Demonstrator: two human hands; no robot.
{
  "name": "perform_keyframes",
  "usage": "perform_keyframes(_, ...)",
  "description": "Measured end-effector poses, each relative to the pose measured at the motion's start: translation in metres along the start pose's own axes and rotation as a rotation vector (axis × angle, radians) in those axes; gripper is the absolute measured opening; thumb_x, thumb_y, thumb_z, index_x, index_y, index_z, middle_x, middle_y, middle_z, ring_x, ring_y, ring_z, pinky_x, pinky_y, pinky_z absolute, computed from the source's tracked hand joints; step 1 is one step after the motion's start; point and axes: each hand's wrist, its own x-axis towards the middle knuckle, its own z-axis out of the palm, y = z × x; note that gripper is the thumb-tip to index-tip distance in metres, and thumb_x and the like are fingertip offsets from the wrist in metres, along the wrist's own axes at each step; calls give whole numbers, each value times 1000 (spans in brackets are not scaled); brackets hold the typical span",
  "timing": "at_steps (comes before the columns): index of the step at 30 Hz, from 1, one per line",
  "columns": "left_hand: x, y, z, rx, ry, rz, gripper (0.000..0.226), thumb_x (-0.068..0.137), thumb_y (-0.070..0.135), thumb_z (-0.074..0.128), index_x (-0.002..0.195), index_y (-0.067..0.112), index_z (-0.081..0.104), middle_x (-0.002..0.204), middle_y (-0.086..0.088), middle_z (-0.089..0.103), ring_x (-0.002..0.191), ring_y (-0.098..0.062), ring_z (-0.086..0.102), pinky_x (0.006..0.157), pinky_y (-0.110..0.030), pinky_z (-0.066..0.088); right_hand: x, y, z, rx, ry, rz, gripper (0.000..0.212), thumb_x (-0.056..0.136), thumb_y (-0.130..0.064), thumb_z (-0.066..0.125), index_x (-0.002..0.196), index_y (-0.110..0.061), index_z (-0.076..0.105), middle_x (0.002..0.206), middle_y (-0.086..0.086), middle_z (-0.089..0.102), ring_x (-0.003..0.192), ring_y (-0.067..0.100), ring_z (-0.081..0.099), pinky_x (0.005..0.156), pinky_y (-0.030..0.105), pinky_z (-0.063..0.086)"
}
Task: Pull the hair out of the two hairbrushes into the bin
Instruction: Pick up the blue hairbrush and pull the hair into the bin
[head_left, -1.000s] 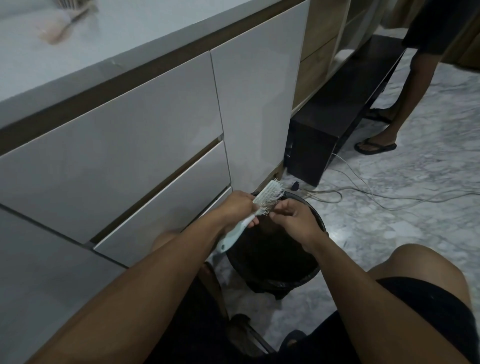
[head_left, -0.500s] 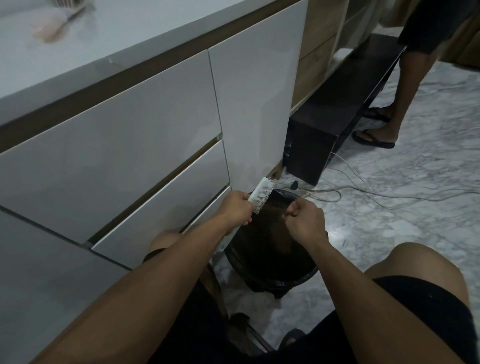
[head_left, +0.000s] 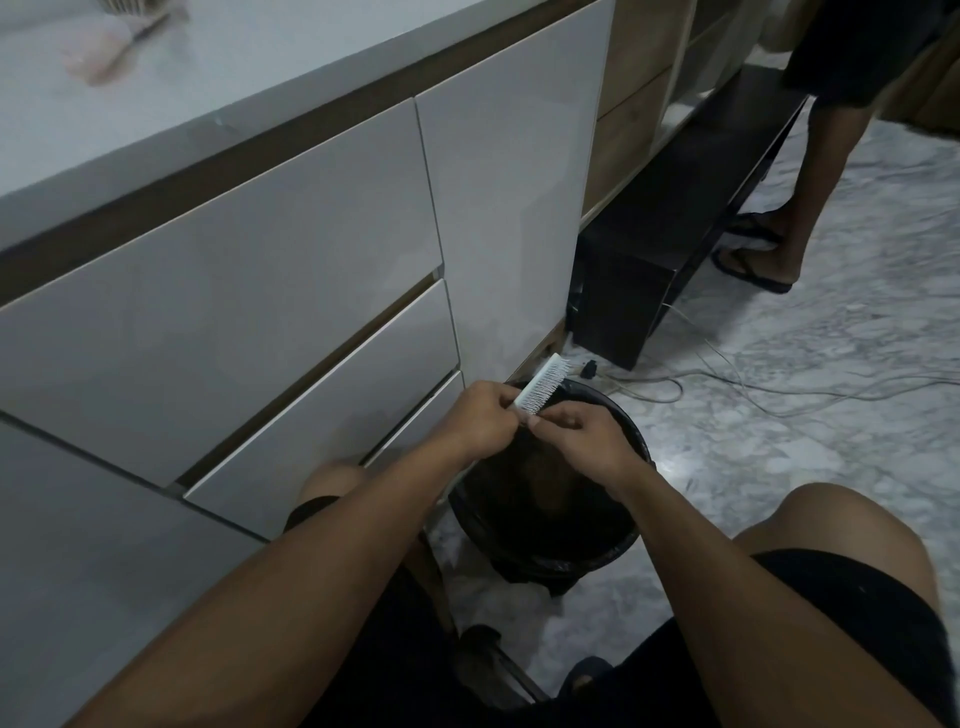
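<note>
A white hairbrush (head_left: 543, 387) is held over the near-left rim of a round black bin (head_left: 631, 545), its head tilted up and away toward the cabinet, pale bristles facing right. Whether hair is left among the bristles cannot be told. The left hand (head_left: 480, 418) has its grip wrapped round the handle, which is hidden in the fist. The right hand (head_left: 576, 434) sits just beside it, its grip pinched together at the lowest bristles; what lies between the fingertips is too small to make out. Both hands hang above the bin's dark inside.

The bin stands on a marble floor (head_left: 810, 426), close against the white drawer fronts (head_left: 291, 332) on its left, between the person's bare knees. Behind it a black low cabinet (head_left: 675, 244) ends near its far rim, and pale cables (head_left: 737, 387) trail over the floor to the right. A second person's sandalled feet (head_left: 753, 260) stand well apart, farther back. Up on the desk (head_left: 218, 67), a blurred pinkish brush (head_left: 106, 52) lies at the far left.
</note>
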Motion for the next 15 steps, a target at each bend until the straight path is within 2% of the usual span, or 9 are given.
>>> perform_keyframes(1, 0, 0, 0, 7, 7, 4, 29, 94, 9, 58, 121, 9, 70, 101, -17, 72, 89, -31, 68, 64, -23, 45, 0, 2, 1, -52, 16, -23, 6, 83, -33, 71, 81, -28, 75, 83, -4, 75, 83, 13, 70, 82, 36, 55)
perform_keyframes(3, 0, 0, 0, 26, 14, 3, 28, 95, 10, 58, 120, 9, 70, 97, -18, 71, 82, -24, 64, 67, -25, 45, 1, 5, 0, -129, 8, -47, 13, 85, -28, 70, 72, -28, 72, 76, -2, 74, 77, 17, 69, 78, 37, 56)
perform_keyframes(7, 5, -5, -2, 50, 94, -27, 31, 96, 12, 56, 124, 6, 67, 108, -25, 70, 100, -39, 67, 71, -31, 51, 2, 12, -3, -370, -51, -107, 8, 87, -23, 68, 84, -20, 74, 79, -13, 60, 81, 10, 59, 74, 25, 42)
perform_keyframes(10, 11, -10, -9, 3, 141, -61, 32, 96, 9, 55, 126, 2, 64, 115, -28, 67, 102, -40, 66, 78, -39, 56, 1, 17, -4, -435, -24, -95, 9, 89, -22, 66, 87, -19, 74, 80, -13, 57, 80, 8, 55, 77, 25, 41)
perform_keyframes(13, 12, -11, -15, -40, 121, -109, 31, 96, 7, 55, 124, -2, 63, 112, -29, 67, 79, -25, 65, 62, -30, 54, 0, 16, -4, -374, -4, -37, 12, 93, -21, 60, 86, -22, 71, 80, -8, 64, 77, 5, 56, 73, 26, 41)
perform_keyframes(15, 11, -12, -14, -70, 99, -147, 26, 94, 5, 55, 117, -6, 64, 96, -26, 68, 66, -19, 62, 57, -27, 50, 2, 16, -3, -332, 3, -8, 15, 94, -23, 59, 81, -26, 66, 79, -6, 65, 78, 9, 59, 70, 28, 42)
